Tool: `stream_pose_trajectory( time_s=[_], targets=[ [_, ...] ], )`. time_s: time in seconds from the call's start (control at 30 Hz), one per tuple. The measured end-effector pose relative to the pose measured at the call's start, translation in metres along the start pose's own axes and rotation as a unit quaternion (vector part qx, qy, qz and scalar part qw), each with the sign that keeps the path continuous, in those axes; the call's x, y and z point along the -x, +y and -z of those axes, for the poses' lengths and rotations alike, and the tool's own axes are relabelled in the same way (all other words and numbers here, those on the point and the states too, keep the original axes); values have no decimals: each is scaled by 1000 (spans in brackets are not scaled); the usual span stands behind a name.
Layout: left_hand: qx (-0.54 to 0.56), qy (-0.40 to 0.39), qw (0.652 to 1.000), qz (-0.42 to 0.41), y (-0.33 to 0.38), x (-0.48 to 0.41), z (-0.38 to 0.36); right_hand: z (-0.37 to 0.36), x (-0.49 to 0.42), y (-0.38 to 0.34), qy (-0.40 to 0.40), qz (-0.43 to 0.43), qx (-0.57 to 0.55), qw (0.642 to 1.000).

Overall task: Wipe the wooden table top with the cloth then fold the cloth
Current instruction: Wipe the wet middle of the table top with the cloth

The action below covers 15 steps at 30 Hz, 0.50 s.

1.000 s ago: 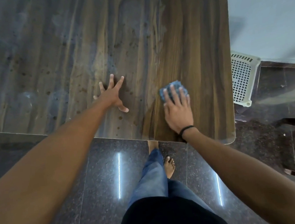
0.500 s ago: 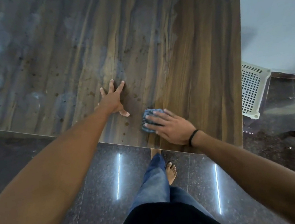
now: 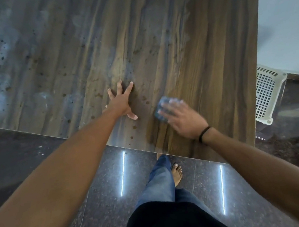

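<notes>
Nearest the camera: a black garment [image 3: 173, 223] over the torso, one blue denim trouser leg [image 3: 161, 183] below it, and a bare foot [image 3: 177, 173] standing on a dark speckled tile floor [image 3: 99, 204] just short of the table's near edge. Two narrow light reflections [image 3: 123, 173] lie on the tiles. Both bare forearms reach forward over that edge onto the wooden table top [image 3: 213, 58]. Left hand [image 3: 122, 103]: fingers spread wide and straight, resting on the wood near the front edge, holding nothing. Right hand [image 3: 181, 118]: a black wristband [image 3: 204, 133] at the wrist, fingers extended and laid flat over a small bunched blue cloth [image 3: 161, 105], pressing it to the surface; hand and cloth are motion-blurred, so finer finger detail cannot be told. The cloth sits on the table just to the right of the left hand and apart from it, partly covered by the right fingers. Small dark spots [image 3: 144, 98] dot the wood between and ahead of the hands. The table's right part shows a darker, clearer grain; its left part carries a dull grey film [image 3: 2, 56] with scattered specks. Beyond the right edge, a white perforated plastic item [image 3: 267, 95] stands on the floor against a pale wall [image 3: 283, 12].
</notes>
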<state>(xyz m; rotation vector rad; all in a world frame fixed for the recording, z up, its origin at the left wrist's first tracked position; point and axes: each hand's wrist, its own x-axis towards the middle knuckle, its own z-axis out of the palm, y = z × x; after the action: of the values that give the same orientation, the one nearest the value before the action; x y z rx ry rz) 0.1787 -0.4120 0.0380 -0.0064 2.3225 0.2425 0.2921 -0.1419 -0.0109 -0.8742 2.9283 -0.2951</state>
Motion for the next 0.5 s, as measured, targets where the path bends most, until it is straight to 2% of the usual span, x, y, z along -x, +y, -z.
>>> stream_pose_trajectory(
  time_s=[0.07,0.1,0.13,0.17,0.2,0.27,0.3,0.33,0.37,0.43,0.47,0.5],
  targets=[
    [1,3,1000,1,0,1,0,17,-19,14,34,-186,-54,980],
    [1,3,1000,-1,1,1,1,19,-22,6,50,-232,-67,969],
    [2,2,1000,-2,1,1,1,14,-21,-10,53,-222,-57,972],
    [2,2,1000,-3,2,1,2,5,-14,-28,34,-158,-40,986],
    [1,2,1000,-3,2,1,2,-4,-3,-44,6,-55,-25,998],
    [-2,1,1000,3,1,2,2,-9,11,-44,-53,133,-18,990],
    [-1,1,1000,4,1,3,1,-5,7,-29,-68,187,-5,980],
    [0,1,1000,2,1,3,0,-1,-3,-10,-66,202,21,977],
    [1,-1,1000,0,1,2,0,4,-15,9,-62,168,39,983],
    [1,-2,1000,-2,1,1,-1,18,-36,37,-22,-21,21,999],
    [0,0,1000,-3,1,1,-1,24,-42,39,0,-126,-5,992],
    [-2,1,1000,-4,0,1,-1,25,-45,28,19,-188,-30,981]
  ],
)
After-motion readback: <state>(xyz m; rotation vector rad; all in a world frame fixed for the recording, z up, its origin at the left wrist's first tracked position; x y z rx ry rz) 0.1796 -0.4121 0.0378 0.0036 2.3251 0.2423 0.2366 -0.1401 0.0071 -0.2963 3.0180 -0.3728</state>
